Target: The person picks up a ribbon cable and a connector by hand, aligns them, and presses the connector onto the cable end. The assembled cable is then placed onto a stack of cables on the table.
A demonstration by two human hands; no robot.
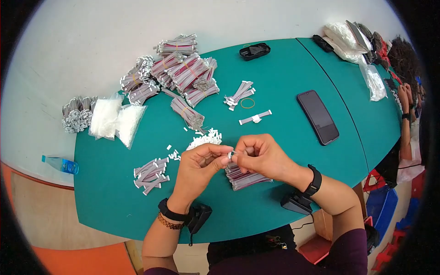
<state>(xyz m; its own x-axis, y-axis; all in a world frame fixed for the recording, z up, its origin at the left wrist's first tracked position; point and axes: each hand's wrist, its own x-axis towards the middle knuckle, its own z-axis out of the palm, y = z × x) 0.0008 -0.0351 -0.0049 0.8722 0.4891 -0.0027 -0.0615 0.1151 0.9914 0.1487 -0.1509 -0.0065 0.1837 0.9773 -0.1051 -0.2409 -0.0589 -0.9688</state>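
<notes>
Between thumb and forefinger, my left hand (201, 165) pinches a small white connector housing (229, 154). My right hand (263, 156) pinches a thin piece right against it, probably a ribbon cable end, though the fingers hide most of it. Below both hands lies a stack of grey ribbon cables (245, 178) with a purple edge. A heap of loose white connector housings (206, 139) sits just beyond my left hand. To the left rests a small pile of short grey cables with white ends (151, 175).
Rubber-banded cable bundles (185, 68) are heaped at the back left, beside clear bags of white parts (117, 118). A smartphone (318, 117) lies to the right, a black case (255, 51) farther back. A plastic bottle (61, 165) is at the left edge. Another person's arm (405, 120) shows far right.
</notes>
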